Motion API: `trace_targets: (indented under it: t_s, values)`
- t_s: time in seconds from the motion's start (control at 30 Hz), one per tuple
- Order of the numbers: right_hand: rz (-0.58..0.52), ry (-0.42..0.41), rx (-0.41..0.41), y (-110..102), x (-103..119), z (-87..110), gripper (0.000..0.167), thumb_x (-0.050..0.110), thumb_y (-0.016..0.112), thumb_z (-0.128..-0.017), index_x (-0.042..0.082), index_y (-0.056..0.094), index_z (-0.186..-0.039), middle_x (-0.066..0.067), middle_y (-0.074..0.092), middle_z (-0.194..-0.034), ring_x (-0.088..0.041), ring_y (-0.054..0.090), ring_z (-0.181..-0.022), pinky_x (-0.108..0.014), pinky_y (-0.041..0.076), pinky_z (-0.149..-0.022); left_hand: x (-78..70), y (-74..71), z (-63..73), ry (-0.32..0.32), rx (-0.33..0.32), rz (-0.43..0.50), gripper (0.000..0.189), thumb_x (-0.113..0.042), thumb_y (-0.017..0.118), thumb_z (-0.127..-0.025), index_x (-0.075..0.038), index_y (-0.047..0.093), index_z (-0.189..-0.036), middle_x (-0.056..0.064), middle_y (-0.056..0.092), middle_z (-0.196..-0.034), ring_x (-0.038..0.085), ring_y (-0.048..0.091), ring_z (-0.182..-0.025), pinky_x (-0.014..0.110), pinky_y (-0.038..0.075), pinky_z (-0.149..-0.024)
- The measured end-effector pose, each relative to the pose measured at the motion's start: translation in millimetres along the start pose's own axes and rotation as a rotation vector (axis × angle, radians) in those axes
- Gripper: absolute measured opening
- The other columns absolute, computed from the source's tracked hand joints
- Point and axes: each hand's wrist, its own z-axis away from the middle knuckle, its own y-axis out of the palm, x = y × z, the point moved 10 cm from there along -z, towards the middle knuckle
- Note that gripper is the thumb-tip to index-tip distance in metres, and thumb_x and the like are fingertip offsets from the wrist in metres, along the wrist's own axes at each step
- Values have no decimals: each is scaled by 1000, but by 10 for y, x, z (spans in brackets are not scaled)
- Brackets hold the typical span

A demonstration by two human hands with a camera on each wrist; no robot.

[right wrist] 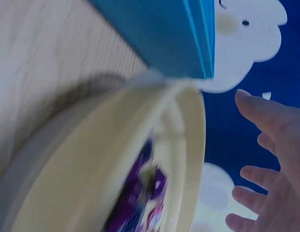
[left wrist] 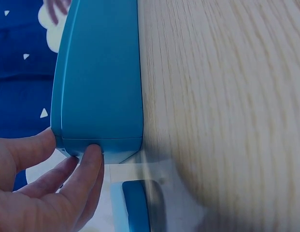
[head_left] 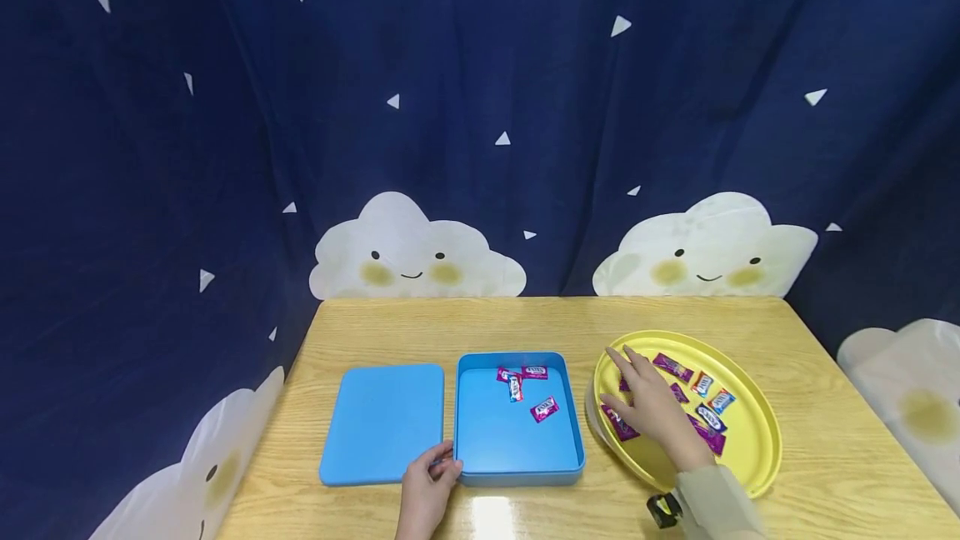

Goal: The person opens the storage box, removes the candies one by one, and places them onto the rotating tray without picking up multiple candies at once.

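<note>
A square blue box (head_left: 517,447) stands near the middle of the table with several small wrapped candies (head_left: 544,409) inside, mostly purple. My left hand (head_left: 429,486) holds its front left corner. In the left wrist view, the thumb (left wrist: 36,147) lies at the rim and the fingers bend against the side wall. Over the left part of a round yellow tray (head_left: 752,432) hovers my right hand (head_left: 656,407), fingers spread, holding nothing. Purple, red and blue wrapped candies (head_left: 672,367) lie scattered in the tray, some hidden under that hand.
A flat blue square lid (head_left: 386,423) lies on the wooden table (head_left: 555,323), left of the box. Behind the table hangs a dark blue curtain (head_left: 465,182) with white clouds and triangles. A black device (head_left: 663,511) is strapped at my right wrist.
</note>
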Motion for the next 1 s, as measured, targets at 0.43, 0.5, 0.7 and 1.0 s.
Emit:
trace_targets:
  t_s: [0.43,0.5,0.7,1.0]
  values:
    - [-4,-84,69,272,566,-352,68,24,73,-77,9,42,-136,-24,39,-136,-40,38,-123,-54,37,-98,-14,13,5,26,23,12,36,-2,63,-83,13,55,-114,23,62,-102,27,63,-89,24,54,-70]
    - [-12,-90,103,321,643,-387,67,24,73,-77,9,43,-135,-23,38,-137,-39,39,-124,-53,37,-98,-15,12,3,28,24,10,35,-2,63,-83,13,55,-113,23,62,-102,27,63,-89,24,54,-70]
    - [-5,-85,230,515,823,-461,64,23,72,-79,12,44,-135,-19,39,-138,-37,39,-124,-50,40,-97,-12,3,-1,17,16,-1,35,-2,64,-83,13,55,-113,23,62,-102,27,63,-88,25,55,-70]
    - [31,-70,392,786,971,-533,59,12,73,-77,8,48,-131,-20,43,-134,-39,43,-120,-52,44,-92,0,9,-3,6,22,4,36,-4,64,-83,13,55,-114,23,62,-102,27,63,-89,25,55,-70]
